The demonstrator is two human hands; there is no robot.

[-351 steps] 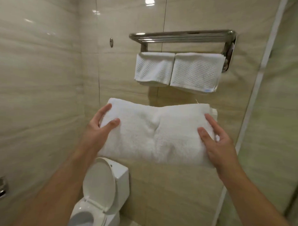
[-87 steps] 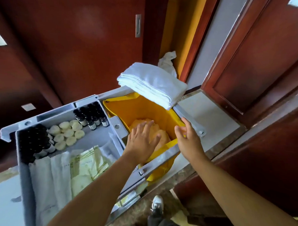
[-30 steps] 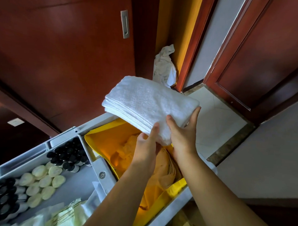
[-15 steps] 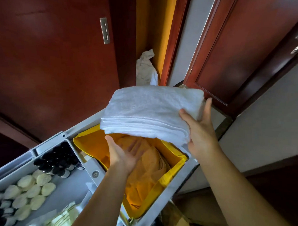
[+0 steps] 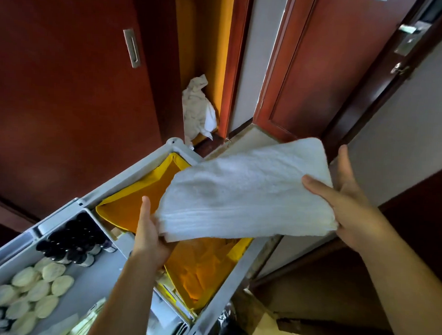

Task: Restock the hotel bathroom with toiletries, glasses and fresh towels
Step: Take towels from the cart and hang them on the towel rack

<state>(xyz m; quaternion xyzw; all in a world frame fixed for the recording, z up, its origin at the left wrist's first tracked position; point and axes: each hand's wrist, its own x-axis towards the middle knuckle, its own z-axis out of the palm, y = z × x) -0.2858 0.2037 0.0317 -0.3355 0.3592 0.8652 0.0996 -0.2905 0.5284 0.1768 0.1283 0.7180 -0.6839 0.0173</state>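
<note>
The folded white terry towel (image 5: 244,193) hangs over the yellow-lined bin (image 5: 128,209) at the grey plastic cart (image 5: 125,180)'s end, the left hand (image 5: 150,230)'s grip curled under one end and the right hand (image 5: 351,204) pinching the other; carried level, its folds should hold.

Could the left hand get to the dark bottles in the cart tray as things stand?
Likely yes once freed: the dark bottles sit uncovered close beside the left hand, but it grips the folded towel.
</note>
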